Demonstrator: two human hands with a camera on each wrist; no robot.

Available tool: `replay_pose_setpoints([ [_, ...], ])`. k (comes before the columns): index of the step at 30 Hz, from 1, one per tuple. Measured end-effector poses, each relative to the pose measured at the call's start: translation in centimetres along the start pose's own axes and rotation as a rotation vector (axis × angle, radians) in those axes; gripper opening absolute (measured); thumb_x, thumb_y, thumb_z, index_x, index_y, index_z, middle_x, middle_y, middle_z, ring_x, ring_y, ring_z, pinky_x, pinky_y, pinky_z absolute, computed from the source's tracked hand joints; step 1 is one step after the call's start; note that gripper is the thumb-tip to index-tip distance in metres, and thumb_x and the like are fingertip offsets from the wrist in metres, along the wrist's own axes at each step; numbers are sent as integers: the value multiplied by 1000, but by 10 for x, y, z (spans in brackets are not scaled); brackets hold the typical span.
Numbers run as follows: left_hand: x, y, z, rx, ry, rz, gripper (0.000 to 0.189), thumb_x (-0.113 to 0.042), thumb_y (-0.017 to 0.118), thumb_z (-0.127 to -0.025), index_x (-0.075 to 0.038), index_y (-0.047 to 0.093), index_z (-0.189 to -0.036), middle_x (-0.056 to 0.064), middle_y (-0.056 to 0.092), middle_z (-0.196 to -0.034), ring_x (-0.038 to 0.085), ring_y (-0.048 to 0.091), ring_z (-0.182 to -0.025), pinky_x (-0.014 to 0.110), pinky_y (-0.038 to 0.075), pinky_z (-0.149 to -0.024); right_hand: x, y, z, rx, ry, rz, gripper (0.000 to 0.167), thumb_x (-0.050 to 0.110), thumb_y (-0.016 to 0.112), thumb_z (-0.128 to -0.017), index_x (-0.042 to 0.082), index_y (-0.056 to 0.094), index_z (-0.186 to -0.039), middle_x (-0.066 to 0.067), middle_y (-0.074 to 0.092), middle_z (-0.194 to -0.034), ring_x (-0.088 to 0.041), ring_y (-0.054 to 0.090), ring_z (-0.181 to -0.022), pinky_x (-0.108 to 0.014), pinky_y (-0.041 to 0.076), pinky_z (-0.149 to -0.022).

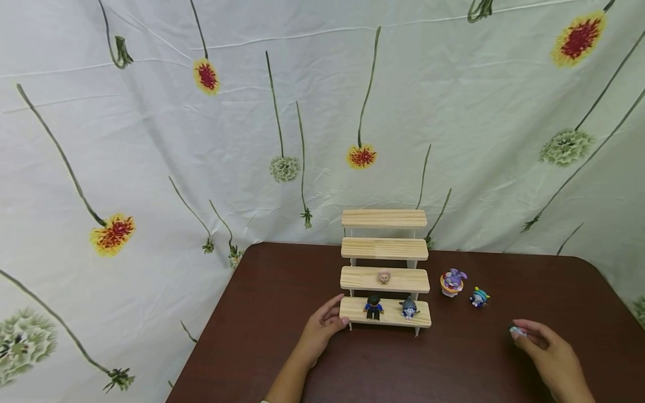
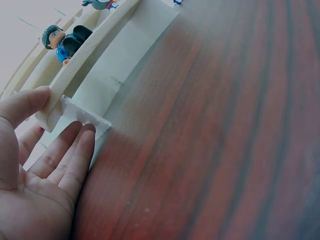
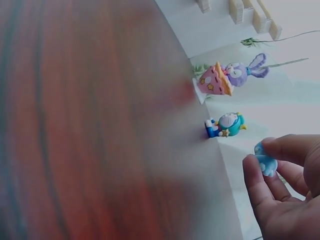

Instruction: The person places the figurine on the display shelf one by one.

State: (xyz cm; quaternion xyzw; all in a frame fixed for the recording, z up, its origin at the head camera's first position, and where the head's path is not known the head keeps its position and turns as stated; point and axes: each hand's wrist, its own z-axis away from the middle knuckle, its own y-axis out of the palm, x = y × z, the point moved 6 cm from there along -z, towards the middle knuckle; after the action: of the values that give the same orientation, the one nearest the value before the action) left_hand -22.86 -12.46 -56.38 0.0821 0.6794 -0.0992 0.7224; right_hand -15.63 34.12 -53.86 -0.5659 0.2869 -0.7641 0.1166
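Note:
My left hand [image 1: 318, 331] grips the left end of the lowest step of a tiered wooden display stand [image 1: 384, 218]. In the left wrist view, its thumb lies on the board's end, with fingers by the clear side support [image 2: 85, 114]. On that step sit a black-haired toy figure [image 1: 373, 309] in blue and a grey-capped figurine [image 1: 409, 308]. A small pinkish figurine [image 1: 384, 277] stands one step up. Off to the right, above the table, my right hand [image 1: 553, 354] pinches a small light-blue figurine [image 3: 268, 164] between thumb and fingers; its far side is hidden.
Right of the stand, a purple rabbit figurine [image 1: 453, 281] in a cup and a teal-capped figurine [image 1: 479, 297] stand on the dark brown table [image 1: 282, 280]. Behind the table hangs a pale cloth [image 1: 242, 140] with printed flowers.

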Motion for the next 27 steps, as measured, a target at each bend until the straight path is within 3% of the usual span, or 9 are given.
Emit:
replay_pose_setpoints([
  [6,-1,0,0,-1,3,4,65,-17,72,-94,-17,45,-153,18,65,-130,15,67,-103,21,52,-90,5,2,-2,10,30,-15,66,52,63,-97,9,53,-145,24,60,-111,27,46,-84,-10,49,-69],
  [12,-1,0,0,0,3,5,65,-17,72,-94,-17,45,-153,17,65,-129,15,67,-103,21,52,-90,15,4,3,4,-74,-64,67,51,64,-96,3,55,-142,42,53,-97,28,50,-88,-8,48,-70],
  [16,-1,1,0,1,3,7,65,-17,72,-94,-16,45,-153,17,65,-129,14,67,-102,21,52,-90,22,5,4,-9,-114,-99,61,46,67,-96,2,58,-138,42,57,-95,26,54,-89,-9,50,-70],
  [22,-1,1,-1,1,7,9,65,-16,72,-94,-15,45,-153,17,65,-128,13,67,-102,21,52,-90,31,5,4,-35,-124,-52,54,45,68,-96,8,63,-134,39,56,-97,18,48,-89,-13,48,-69],
  [27,-1,0,-1,1,10,7,66,-15,72,-94,-13,44,-154,17,66,-128,13,67,-101,21,52,-90,45,9,4,-35,-200,-69,48,38,68,-97,3,63,-129,36,60,-97,16,53,-89,-14,49,-71],
])
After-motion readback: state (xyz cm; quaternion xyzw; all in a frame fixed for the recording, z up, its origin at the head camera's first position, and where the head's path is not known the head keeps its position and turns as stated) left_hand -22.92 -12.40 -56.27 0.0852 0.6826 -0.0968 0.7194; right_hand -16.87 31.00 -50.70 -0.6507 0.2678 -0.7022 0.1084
